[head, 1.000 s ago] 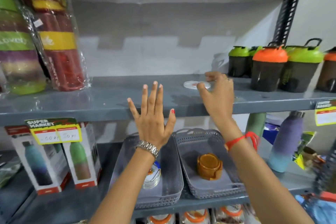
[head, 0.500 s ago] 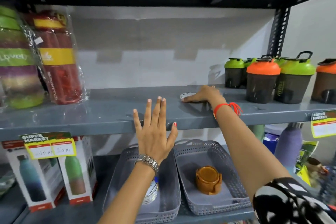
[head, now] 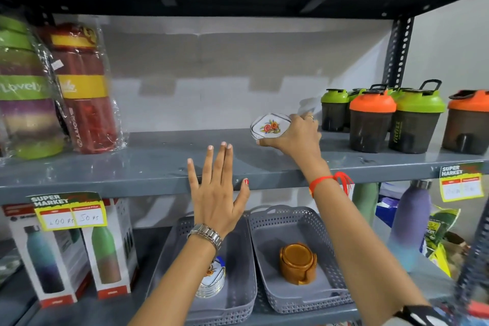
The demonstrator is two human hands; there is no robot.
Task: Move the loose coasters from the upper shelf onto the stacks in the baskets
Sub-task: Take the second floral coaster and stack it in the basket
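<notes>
Right hand [head: 293,135]: grip closed on a white floral coaster [head: 269,126] — tilted up, just above the upper shelf [head: 158,164].
Left hand [head: 217,193]: grip open, fingers spread before the shelf edge.
Baskets: white coaster stack [head: 213,279] in left basket [head: 238,286]; orange coaster holder [head: 297,262] in right basket [head: 288,222].

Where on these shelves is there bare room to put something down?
The upper shelf is bare between the wrapped red bottle and the right hand, which holds a white coaster. The right basket has open floor around the brown coaster set. Crowded: the shaker bottles at right.
</notes>
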